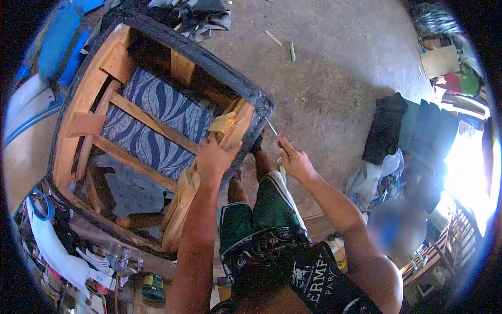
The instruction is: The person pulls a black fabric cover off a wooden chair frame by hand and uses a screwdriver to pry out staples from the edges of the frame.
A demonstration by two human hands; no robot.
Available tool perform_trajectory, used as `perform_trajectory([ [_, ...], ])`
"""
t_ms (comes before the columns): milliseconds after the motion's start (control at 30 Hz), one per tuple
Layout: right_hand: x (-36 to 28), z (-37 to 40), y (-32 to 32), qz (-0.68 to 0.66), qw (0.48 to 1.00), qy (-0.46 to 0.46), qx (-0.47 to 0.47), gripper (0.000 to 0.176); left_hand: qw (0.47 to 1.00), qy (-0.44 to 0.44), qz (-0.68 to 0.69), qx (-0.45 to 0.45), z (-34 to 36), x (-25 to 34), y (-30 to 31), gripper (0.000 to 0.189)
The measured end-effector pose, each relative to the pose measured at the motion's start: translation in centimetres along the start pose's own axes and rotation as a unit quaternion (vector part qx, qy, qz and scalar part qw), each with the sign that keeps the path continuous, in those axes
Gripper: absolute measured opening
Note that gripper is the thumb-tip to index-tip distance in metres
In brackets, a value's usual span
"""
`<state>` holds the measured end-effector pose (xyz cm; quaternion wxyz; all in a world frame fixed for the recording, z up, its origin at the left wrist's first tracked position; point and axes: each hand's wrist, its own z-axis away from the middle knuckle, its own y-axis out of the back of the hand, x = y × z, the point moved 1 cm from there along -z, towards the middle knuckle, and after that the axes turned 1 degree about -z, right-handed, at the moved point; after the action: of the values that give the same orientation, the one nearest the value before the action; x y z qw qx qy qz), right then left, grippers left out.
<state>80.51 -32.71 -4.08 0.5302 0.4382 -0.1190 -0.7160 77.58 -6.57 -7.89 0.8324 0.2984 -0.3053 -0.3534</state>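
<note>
An upholstered furniture frame [83, 125] of bare wood, edged in black covering, lies tipped in front of me, with grey leaf-patterned fabric [151, 120] visible between its slats. My left hand [215, 159] grips the near wooden rail, beside a pale wood block [224, 123]. In my right hand [298, 162] is a screwdriver [272, 128] with a thin metal shaft; most of its handle is hidden by the fingers. The shaft points at the black-covered corner [264, 107], and its tip looks to be at that edge, though contact is hard to make out.
Dark cloth scraps [204, 18] lie beyond the frame. A green strip [292, 51] is on the concrete floor [334, 63]. Black fabric [384, 128] and blue-grey panels [429, 128] stand to the right. A dark jar [152, 287] and clutter sit at lower left.
</note>
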Motion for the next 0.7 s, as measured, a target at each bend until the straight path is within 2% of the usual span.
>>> perform_trajectory([
  [100, -0.4, 0.2, -0.3, 0.002, 1.0, -0.029, 0.004, 0.051, 0.999, 0.021, 0.004, -0.036, -0.1, 0.0, 0.1, 0.094],
  [200, -0.3, -0.1, -0.1, -0.019, 0.998, -0.054, 0.003, 0.05, 1.0, 0.016, 0.004, -0.004, -0.2, -0.2, -0.7, 0.092],
  [267, -0.7, -0.2, 0.6, 0.044, 0.995, -0.075, -0.043, 0.049, 1.0, 0.012, -0.001, -0.016, -0.2, -0.4, -0.9, 0.093],
  [300, -0.3, -0.4, 0.8, 0.045, 0.995, -0.075, -0.042, 0.049, 1.0, 0.012, 0.0, -0.015, -0.1, -0.4, -0.9, 0.093],
  [367, 0.8, -1.1, 1.4, 0.124, 0.992, -0.008, -0.035, 0.048, 1.0, 0.002, 0.005, 0.008, 0.0, -0.3, -0.9, 0.092],
  [400, 0.0, -2.1, 2.8, 0.122, 0.992, -0.01, -0.033, 0.048, 1.0, -0.001, 0.003, 0.007, -0.1, -0.2, -0.7, 0.092],
  [467, -2.5, -3.6, 6.2, 0.142, 0.976, -0.032, -0.16, 0.048, 1.0, 0.011, -0.013, -0.018, -0.1, 0.1, -0.5, 0.091],
  [500, -2.0, -2.6, 5.5, 0.138, 0.976, -0.039, -0.162, 0.048, 1.0, 0.008, -0.016, -0.025, 0.5, -0.3, -1.1, 0.091],
  [567, -0.8, -1.8, 3.3, 0.058, 0.989, -0.064, -0.118, 0.047, 0.999, -0.018, -0.031, 0.03, 0.0, -0.6, -1.9, 0.092],
  [600, 0.0, -1.9, 0.8, 0.062, 0.99, -0.055, -0.113, 0.047, 0.999, -0.017, -0.027, 0.04, -0.5, 0.0, -1.3, 0.092],
  [667, 1.4, 0.1, -5.3, -0.085, 0.99, -0.028, 0.111, 0.046, 0.999, 0.018, -0.036, -0.029, -0.1, 0.4, -0.3, 0.093],
  [700, 1.9, 0.3, -6.0, -0.1, 0.988, -0.04, 0.109, 0.046, 0.999, 0.0, -0.032, -0.011, 0.1, 0.3, -0.4, 0.094],
])
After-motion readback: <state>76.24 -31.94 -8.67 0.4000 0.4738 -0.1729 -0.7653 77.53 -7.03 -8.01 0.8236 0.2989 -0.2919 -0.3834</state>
